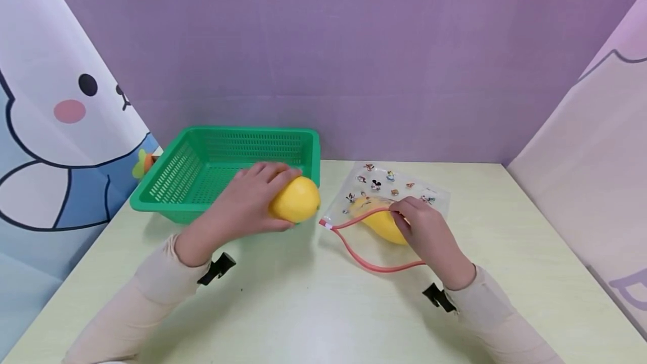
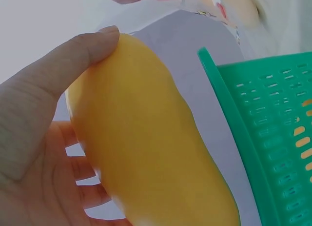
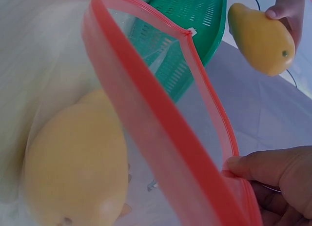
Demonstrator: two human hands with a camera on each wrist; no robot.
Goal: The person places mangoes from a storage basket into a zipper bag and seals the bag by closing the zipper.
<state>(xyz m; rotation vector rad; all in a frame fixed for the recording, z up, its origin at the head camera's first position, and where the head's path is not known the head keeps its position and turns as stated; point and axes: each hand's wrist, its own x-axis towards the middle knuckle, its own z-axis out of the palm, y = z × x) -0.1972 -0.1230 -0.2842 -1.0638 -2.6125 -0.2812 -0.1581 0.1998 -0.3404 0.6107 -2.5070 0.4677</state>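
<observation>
Hands full: left hand [image 1: 254,200] round a yellow fruit [image 1: 299,200], right hand [image 1: 428,235] tight on a red-edged, Mickey Mouse-print bag [image 1: 386,189]

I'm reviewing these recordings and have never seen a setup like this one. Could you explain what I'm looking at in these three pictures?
There is no robot here: a person is working with two bare hands. The large picture comes from a camera worn on the head, looking forward and down. The other two come from cameras worn on the wrists, each close to its own hand.

On the pale table stand a green basket and, to its right, a clear bag with cartoon prints and a red edge.

The left hand grips a yellow fruit, shaped like a mango, near the basket. The right hand pinches the bag at its red edge, and the mouth is open. A second yellow fruit lies inside the bag.
</observation>
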